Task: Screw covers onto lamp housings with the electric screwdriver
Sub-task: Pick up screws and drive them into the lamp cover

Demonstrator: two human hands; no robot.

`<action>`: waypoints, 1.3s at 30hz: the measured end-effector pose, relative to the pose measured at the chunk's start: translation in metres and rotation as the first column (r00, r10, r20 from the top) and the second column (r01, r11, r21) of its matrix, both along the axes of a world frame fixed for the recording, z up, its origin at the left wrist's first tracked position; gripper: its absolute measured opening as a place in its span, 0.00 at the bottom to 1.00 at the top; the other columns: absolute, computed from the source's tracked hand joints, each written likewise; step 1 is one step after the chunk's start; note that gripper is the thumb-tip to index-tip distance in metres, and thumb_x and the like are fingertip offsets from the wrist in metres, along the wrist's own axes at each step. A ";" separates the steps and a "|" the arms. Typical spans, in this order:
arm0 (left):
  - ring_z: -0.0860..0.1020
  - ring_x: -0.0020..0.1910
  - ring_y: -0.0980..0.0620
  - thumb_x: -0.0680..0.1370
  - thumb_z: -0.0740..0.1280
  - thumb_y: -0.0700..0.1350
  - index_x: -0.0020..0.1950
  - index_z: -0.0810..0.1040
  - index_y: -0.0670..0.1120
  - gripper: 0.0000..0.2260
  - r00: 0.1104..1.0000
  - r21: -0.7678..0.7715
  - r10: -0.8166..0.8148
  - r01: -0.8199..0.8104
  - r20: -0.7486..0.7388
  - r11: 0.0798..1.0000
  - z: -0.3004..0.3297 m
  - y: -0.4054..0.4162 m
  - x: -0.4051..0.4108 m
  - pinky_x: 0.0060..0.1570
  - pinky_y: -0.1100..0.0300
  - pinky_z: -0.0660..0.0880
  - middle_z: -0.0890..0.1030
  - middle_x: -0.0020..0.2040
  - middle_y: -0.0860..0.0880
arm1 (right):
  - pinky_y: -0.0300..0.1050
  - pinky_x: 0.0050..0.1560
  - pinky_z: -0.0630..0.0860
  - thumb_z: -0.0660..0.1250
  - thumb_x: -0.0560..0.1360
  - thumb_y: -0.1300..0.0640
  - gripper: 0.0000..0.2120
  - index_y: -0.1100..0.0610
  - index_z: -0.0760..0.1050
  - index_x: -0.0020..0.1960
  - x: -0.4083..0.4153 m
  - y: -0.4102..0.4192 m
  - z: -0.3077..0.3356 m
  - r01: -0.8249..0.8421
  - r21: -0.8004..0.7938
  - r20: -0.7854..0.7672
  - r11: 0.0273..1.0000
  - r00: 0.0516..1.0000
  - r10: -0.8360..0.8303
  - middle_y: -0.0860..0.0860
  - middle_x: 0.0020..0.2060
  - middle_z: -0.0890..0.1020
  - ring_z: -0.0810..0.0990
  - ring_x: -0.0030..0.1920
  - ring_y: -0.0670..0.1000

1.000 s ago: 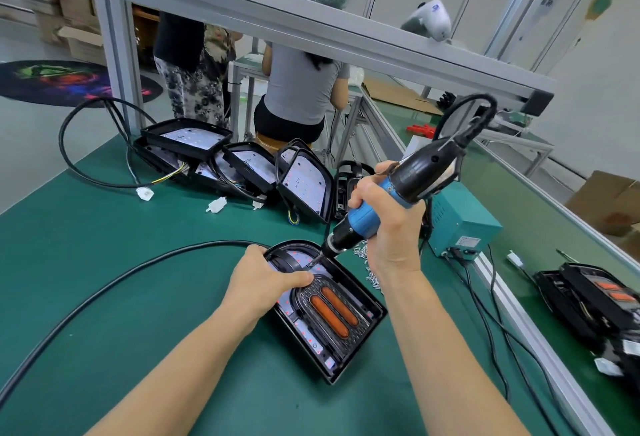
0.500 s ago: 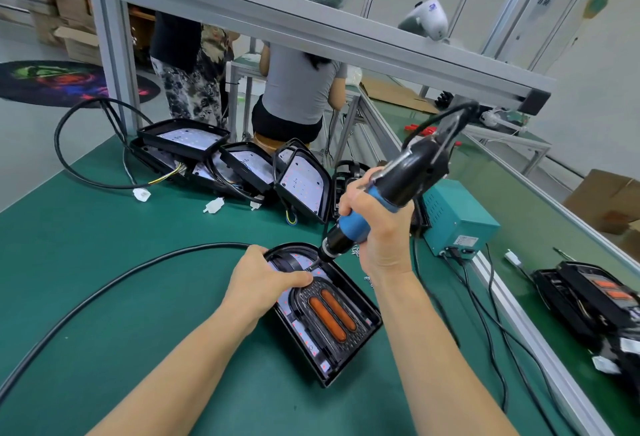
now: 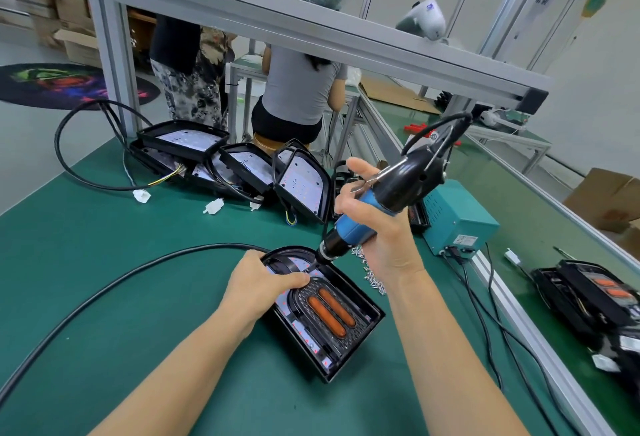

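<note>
Low in the centre of the frame, the lamp housing (image 3: 332,318) is lying flat on the green bench mat (image 3: 104,262), its black cover (image 3: 329,311) with two orange strips sitting inside it, and a thick black cable (image 3: 138,269) is running away from its far end toward the lower left. The left hand (image 3: 263,283) is pressing down on the far left part of the housing, fingers together and curled over the rim, the thumb lying along the cover edge, steadying it rather than lifting. Just right of and above it, the right hand (image 3: 377,224) is wrapping the blue grip of the electric screwdriver (image 3: 374,214), fingers curling round the barrel with the index finger stretching up toward the lever; the tool is tilting, and its bit is coming down at the far end of the cover, though whether it is seated in a screw head is too small to tell. The step in hand looks like driving a screw at that far end; the next move probably calls for bringing the driver nearer upright before squeezing. A scatter of loose screws (image 3: 372,273) is lying just right of the housing. Farther right, a teal power box (image 3: 453,221) is sitting by the bench rail, and in the middle left several open housings (image 3: 242,165) are waiting in a row, with a person seated at another bench beyond
</note>
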State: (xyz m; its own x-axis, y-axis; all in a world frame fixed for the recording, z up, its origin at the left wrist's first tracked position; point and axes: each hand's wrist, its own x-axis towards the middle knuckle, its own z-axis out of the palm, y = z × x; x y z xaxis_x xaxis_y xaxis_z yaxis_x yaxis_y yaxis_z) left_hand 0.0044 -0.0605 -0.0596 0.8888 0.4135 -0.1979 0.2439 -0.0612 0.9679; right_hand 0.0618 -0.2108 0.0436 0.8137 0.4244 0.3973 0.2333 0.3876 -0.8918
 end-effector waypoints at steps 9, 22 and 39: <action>0.79 0.47 0.56 0.60 0.81 0.48 0.51 0.75 0.49 0.24 1.000 -0.020 0.001 -0.001 0.020 1.000 0.003 -0.002 -0.003 0.40 0.62 0.72 0.81 0.47 0.55 | 0.44 0.40 0.75 0.69 0.65 0.68 0.11 0.55 0.76 0.42 -0.003 -0.001 0.008 0.140 0.041 0.023 0.989 0.990 -0.141 0.50 0.31 0.77 0.76 0.33 0.51; 0.66 0.64 0.45 0.69 0.63 0.71 0.63 0.73 0.52 0.30 0.951 0.703 0.069 0.174 -0.303 0.690 0.012 0.025 -0.015 0.61 0.50 0.64 0.71 0.63 0.48 | 0.39 0.43 0.76 0.65 0.70 0.69 0.18 0.56 0.73 0.56 0.001 -0.085 0.012 0.465 0.380 -0.369 0.800 0.869 -0.329 0.48 0.35 0.74 0.75 0.35 0.48; 0.79 0.52 0.45 0.76 0.62 0.36 0.52 0.83 0.48 0.13 0.854 0.783 -0.432 0.472 -0.290 0.406 0.052 -0.080 0.104 0.53 0.52 0.76 0.82 0.56 0.47 | 0.40 0.35 0.73 0.65 0.73 0.67 0.08 0.54 0.74 0.46 -0.012 -0.106 0.011 0.602 0.387 -0.253 0.699 0.798 -0.547 0.47 0.27 0.74 0.73 0.28 0.46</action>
State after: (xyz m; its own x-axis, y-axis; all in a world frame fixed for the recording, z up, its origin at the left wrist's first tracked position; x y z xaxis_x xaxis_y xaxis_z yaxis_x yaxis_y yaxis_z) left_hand 0.1088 -0.1406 -0.0077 0.9974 -0.0570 -0.0435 -0.0339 -0.9096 0.4141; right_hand 0.0494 -0.3165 0.0543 0.8907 -0.3320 0.3105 0.4505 0.5539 -0.7002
